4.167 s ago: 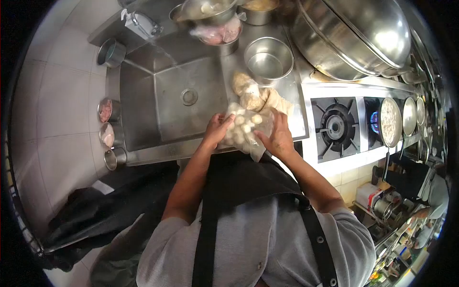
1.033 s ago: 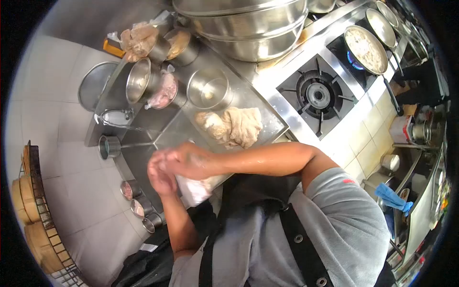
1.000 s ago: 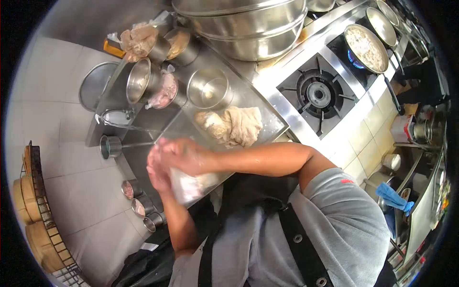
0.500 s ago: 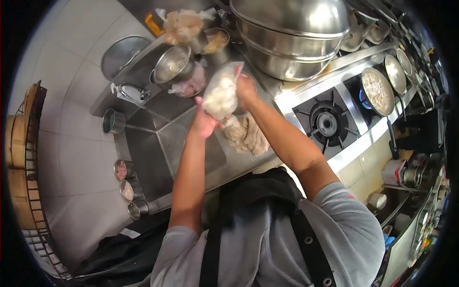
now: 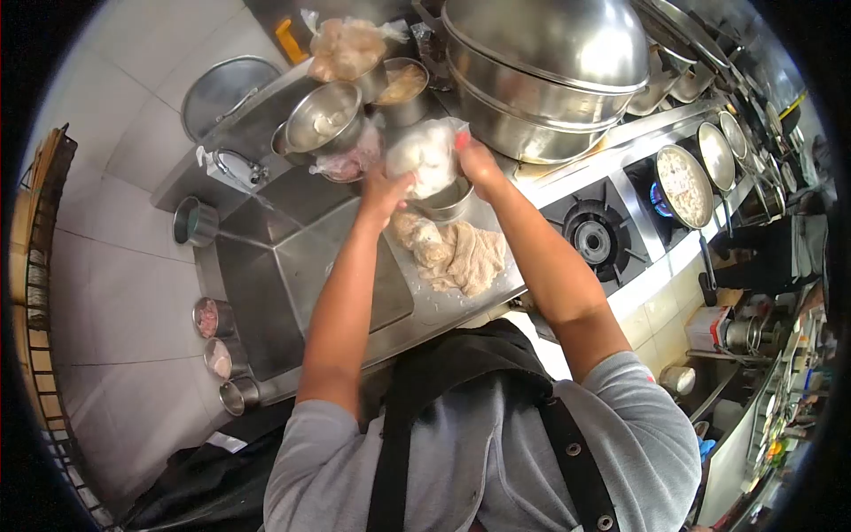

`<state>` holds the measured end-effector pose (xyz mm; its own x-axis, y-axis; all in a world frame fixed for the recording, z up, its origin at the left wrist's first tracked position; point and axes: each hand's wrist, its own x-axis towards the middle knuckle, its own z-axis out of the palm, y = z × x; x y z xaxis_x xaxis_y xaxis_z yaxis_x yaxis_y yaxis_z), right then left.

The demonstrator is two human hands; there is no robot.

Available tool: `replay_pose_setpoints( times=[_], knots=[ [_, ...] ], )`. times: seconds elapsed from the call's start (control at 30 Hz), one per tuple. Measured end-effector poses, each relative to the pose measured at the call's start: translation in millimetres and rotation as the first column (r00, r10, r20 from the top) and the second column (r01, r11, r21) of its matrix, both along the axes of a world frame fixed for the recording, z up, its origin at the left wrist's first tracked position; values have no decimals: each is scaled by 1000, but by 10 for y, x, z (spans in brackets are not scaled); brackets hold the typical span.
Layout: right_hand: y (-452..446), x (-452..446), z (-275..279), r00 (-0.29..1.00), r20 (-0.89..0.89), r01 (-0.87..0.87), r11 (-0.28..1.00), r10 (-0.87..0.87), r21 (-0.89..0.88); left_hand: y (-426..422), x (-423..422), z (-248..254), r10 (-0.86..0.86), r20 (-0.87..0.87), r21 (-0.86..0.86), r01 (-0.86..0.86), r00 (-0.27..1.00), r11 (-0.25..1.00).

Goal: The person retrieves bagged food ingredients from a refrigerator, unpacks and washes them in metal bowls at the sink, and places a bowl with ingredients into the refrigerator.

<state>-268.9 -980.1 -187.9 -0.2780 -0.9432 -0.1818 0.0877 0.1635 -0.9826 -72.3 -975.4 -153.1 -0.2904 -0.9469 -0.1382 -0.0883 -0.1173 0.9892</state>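
Note:
Between my two hands is a clear plastic bag [image 5: 425,160] of whitish pieces, blurred by motion; what the pieces are I cannot make out. My left hand [image 5: 384,191] is closed on its left side. At the upper right edge, my right hand [image 5: 479,164] pinches the plastic, where a bit of red shows. Below the bag is a round metal pot [image 5: 446,206], partly covered by it. A filled clear bag [image 5: 421,238] lies on the steel counter close to my left wrist, against a crumpled tan cloth [image 5: 474,257].
The steel sink [image 5: 341,266] with a faucet [image 5: 241,168] is at left. A steel bowl [image 5: 324,120] and bagged food [image 5: 346,46] stand behind. A large domed steamer [image 5: 545,80] is at back right. At right, a pan [image 5: 684,186] sits over a blue flame beside a burner [image 5: 592,241].
The bag has gone from upright to lying more level and shifted slightly right. Both hands moved with it. The metal pot beneath it and more of the cloth now show.

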Motion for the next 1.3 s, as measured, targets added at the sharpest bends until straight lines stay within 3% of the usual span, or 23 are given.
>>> replay_pose_setpoints(
  times=[0.03,0.07,0.13,0.2,0.27,0.33,0.37,0.43,0.47,0.53,0.67,0.73,0.8,0.9,1.0,1.03,1.07,1.13,1.17,1.23,1.3],
  knots=[
    [59,-43,75,992,56,-115,993,116,-20,-1,-8,58,46,-6,-39,-46,999,998],
    [58,-95,42,992,52,-118,993,119,-18,-52,3,56,49,-10,-38,-49,999,998],
    [47,-164,-6,927,242,-264,957,286,-121,-199,33,77,-55,-21,-69,54,998,996],
    [255,-135,300,888,310,-284,936,338,-207,-293,34,152,-83,-25,-46,82,996,996],
    [338,-114,415,842,373,-295,911,391,-290,-368,41,286,-125,78,-50,130,989,990],
    [337,-110,414,930,-6,-361,908,368,-212,-389,42,391,-147,77,-60,152,986,987],
    [326,-88,409,929,-6,-364,908,371,-209,-411,35,423,-169,136,-76,180,976,981],
    [290,-35,385,970,-201,-204,916,140,-346,-454,33,394,-189,196,-88,209,962,974],
    [250,-42,351,970,-201,-204,916,140,-345,-485,28,330,-164,143,-165,187,976,968],
    [208,-33,346,862,-506,-95,972,-26,-213,-557,19,202,-145,88,-238,162,986,958],
    [276,-26,473,816,-578,-106,980,-9,-166,-681,35,66,-94,1,-238,92,996,967],
    [252,-44,454,808,-584,-137,940,-75,-311,-647,36,135,-69,-3,-216,67,998,974],
    [271,-13,542,805,-581,-99,940,-117,-326,-496,43,348,-25,-225,-59,12,974,998],
    [280,47,589,816,-549,-39,929,-183,-367,-407,84,122,-91,-179,-193,56,980,980],
    [287,54,533,822,-535,-29,925,-194,-379,-420,55,-181,-33,-194,-135,7,981,991],
    [279,52,499,814,-549,-33,930,-188,-367,-259,-55,-118,-8,-397,-132,-49,918,990],
    [255,55,446,814,-551,-38,930,-184,-366,-227,-122,-137,-4,-399,-131,-53,917,990],
    [197,67,330,834,-517,-42,912,-192,-407,-173,-194,-162,10,-589,-52,-51,808,997],
    [167,68,274,834,-520,-49,913,-186,-406,-126,-196,-114,29,-657,92,42,753,995],
    [138,88,274,930,-368,-120,943,-3,-311,-200,-262,-211,67,-675,99,0,734,995],
    [258,119,343,896,-441,-212,921,51,-325,-265,-323,-319,102,-691,111,-34,716,993]
  ],
)
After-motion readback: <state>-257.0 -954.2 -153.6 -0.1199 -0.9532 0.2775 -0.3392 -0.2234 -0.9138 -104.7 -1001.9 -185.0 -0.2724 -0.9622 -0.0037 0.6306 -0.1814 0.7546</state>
